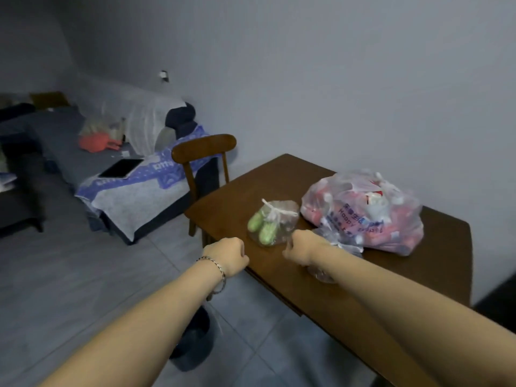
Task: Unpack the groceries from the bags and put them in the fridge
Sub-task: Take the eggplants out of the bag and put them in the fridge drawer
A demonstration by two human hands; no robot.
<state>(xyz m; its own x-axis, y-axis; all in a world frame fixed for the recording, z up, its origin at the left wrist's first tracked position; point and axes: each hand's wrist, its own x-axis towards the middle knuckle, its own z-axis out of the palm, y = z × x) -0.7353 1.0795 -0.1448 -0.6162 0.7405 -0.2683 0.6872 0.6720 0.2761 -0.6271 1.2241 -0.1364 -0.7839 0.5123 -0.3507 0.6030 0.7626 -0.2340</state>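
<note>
On the brown wooden table point(418, 272) lies a small knotted clear bag point(275, 222) with green vegetables in it. Behind it sits a large clear plastic bag point(365, 210) full of red and white packets. Another small clear bag point(344, 243) lies partly under my right forearm. My right hand point(300, 247) is a closed fist right at the near edge of the green-vegetable bag; its fingertips are hidden. My left hand point(229, 254), with a bracelet on the wrist, is also closed and holds nothing, hovering at the table's left edge.
A wooden chair point(203, 152) stands at the table's far left corner. Beyond it is a sofa point(134, 191) covered with cloths, a tablet and bags. A dark bin point(192, 342) stands on the tiled floor under my left arm. The wall runs behind the table.
</note>
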